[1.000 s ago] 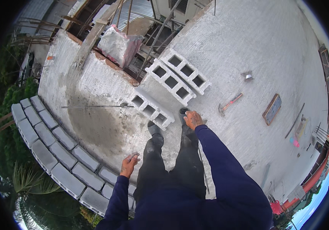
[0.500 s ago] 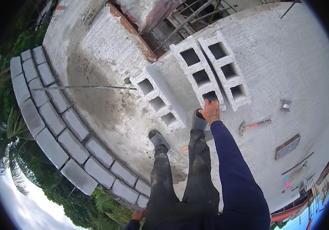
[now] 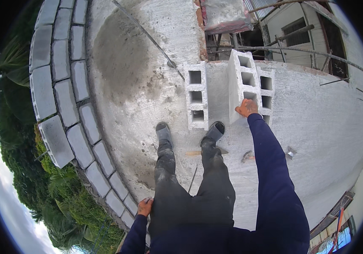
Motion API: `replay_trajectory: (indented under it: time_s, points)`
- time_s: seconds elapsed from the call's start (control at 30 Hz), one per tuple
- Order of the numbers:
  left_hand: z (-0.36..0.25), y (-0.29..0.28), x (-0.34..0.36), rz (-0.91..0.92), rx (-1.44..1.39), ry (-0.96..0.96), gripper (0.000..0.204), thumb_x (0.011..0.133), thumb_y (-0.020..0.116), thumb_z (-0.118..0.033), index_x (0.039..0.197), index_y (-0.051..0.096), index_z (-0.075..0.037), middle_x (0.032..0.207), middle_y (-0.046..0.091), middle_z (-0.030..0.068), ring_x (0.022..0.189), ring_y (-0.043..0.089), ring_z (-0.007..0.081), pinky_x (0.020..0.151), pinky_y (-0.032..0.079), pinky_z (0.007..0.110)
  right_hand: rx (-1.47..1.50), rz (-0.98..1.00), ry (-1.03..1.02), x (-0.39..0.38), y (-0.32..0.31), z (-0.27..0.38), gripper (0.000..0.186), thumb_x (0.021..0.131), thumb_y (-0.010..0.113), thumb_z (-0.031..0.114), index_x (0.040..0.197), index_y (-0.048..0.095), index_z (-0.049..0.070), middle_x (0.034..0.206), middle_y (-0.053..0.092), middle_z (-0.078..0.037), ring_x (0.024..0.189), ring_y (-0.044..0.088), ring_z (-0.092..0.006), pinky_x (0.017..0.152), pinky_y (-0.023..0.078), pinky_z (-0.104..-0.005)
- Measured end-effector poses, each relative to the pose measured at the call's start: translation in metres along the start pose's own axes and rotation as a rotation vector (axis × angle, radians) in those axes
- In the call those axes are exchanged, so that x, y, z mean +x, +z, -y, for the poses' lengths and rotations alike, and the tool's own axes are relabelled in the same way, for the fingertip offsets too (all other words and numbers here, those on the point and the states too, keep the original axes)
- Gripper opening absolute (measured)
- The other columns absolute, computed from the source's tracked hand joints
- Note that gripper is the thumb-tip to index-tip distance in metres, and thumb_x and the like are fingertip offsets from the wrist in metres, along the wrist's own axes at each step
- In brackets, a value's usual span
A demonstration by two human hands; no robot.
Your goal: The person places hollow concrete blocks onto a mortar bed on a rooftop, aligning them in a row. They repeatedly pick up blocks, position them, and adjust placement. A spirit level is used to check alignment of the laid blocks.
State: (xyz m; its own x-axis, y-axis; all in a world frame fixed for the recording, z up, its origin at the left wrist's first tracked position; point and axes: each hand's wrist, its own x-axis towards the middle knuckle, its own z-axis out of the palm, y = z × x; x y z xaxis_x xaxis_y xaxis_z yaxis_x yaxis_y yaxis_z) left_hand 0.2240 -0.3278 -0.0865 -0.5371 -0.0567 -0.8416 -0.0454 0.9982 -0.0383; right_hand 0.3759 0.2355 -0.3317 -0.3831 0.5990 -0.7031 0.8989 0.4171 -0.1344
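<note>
Building site, hollow concrete blocks (image 3: 237, 86), rebar (image 3: 148, 37), rough slab (image 3: 317, 122)

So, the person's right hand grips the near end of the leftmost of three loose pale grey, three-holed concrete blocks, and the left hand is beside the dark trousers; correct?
No: the head view shows the right hand gripping the near end of the middle pale grey, three-holed concrete block, not the leftmost block. The left hand is beside the dark trousers.
</note>
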Motion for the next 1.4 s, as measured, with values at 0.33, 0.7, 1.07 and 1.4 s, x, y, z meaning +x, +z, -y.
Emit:
replay_trajectory:
  time_s: [0.33,0.7,1.07,1.4]
  points:
    - [-0.219,0.069,-0.015,0.773,-1.158,0.076,0.067,0.086,0.052,-0.045,0.133,0.035,-0.001,0.131,0.044,0.0143,0.118,0.043,0.0254,0.099,0.033,0.037,0.024,0.413,0.037,-0.168,-0.179,0.107,0.026,0.069,0.068,0.030,0.086,0.069,0.010,0.070,0.053,-0.013,0.066,0.055,-0.0273,0.059,0.045,-0.0325]
    - [-0.091,-0.010,0.006,1.316,-1.895,-0.071,0.067,0.083,0.059,-0.039,0.134,0.033,-0.003,0.137,0.036,0.0091,0.126,0.035,0.0206,0.101,0.032,0.040,-0.113,0.548,-0.356,-0.327,-0.157,0.318,0.030,0.089,0.040,0.011,0.111,0.058,0.003,0.101,0.061,-0.020,0.088,0.058,-0.0301,0.076,0.046,-0.0326]
    - [0.112,-0.197,0.117,1.021,-1.705,0.289,0.066,0.074,0.071,-0.035,0.126,0.045,-0.004,0.126,0.049,0.0113,0.113,0.048,0.0231,0.092,0.041,0.033,0.912,0.734,0.075,-0.366,-0.002,0.508,0.051,0.081,0.059,0.028,0.121,0.045,-0.002,0.115,0.053,-0.015,0.104,0.052,-0.0272,0.091,0.039,-0.0398]
    - [0.177,-0.348,0.159,0.439,-0.896,-0.026,0.072,0.066,0.071,-0.037,0.120,0.049,0.004,0.115,0.055,0.0186,0.103,0.055,0.0282,0.087,0.044,0.036,1.151,1.183,0.129,-0.348,0.143,0.585,0.046,0.089,0.050,0.035,0.123,0.045,0.004,0.118,0.053,-0.009,0.112,0.048,-0.0227,0.092,0.039,-0.0365]
